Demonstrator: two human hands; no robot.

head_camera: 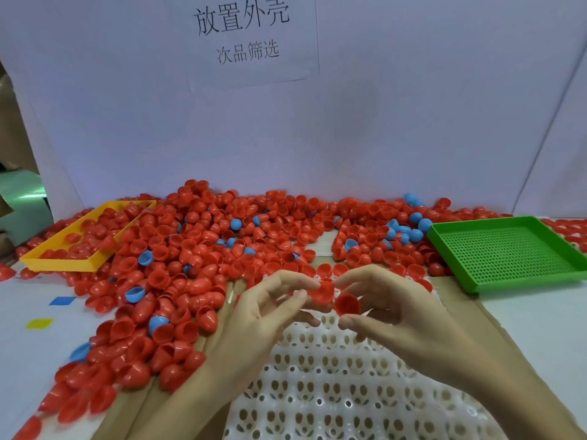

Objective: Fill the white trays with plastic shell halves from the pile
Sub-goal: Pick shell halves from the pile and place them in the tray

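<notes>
Both hands raised over the far edge of the white tray (333, 392), centre to lower right of the frame. Left hand (270, 312): fingers curled, pinching a red shell half (324, 291) at its rim. Right hand (397, 315): fingers curled around a second red shell half (347, 304), open side facing the camera. Both shells touching or nearly touching; nested or merely adjacent, cannot tell. Pile (197, 265) spread across left and centre of the desk (533, 319), reaching the tray's far edge.

Likely faults from this position:
- Light fingertip pinch on smooth plastic: probable slip, shell dropping into a wrong hole or rolling back into the pile.
- Two shells stuck together: risk of double loading one hole.
- Blue halves (135, 294) mixed into the red: risk of a wrong pick.
- Pile edge against the tray: loose shells apt to spill onto unfilled holes.
- Yellow tray (63, 263), upper left, and green tray (508, 252), right: possible misplacement.
</notes>
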